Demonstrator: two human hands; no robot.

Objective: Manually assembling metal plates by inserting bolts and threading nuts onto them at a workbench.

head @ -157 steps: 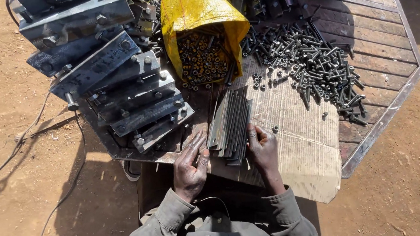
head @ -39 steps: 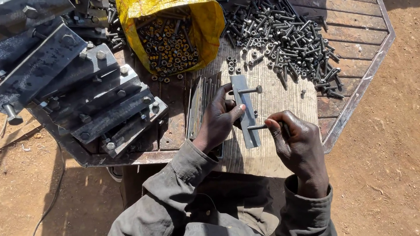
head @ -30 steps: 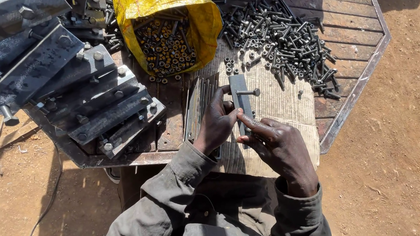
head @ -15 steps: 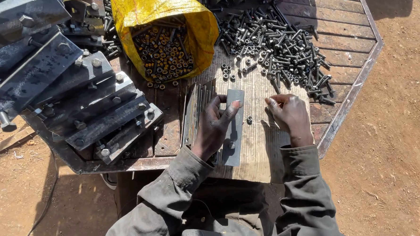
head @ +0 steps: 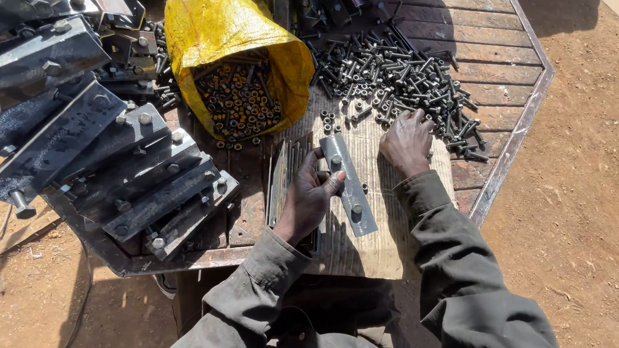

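**Bolts going into a flat steel plate**

The grey steel plate lies on the sacking at the near edge of the wooden table, two bolt heads showing in it. The left hand pins it down, fingers spread and curled over its edge. The right hand rests beside it, fingers bent into the bolt heap, grip hidden. Picking fasteners looks to be the step; next calls for nuts, perhaps from the yellow sack.
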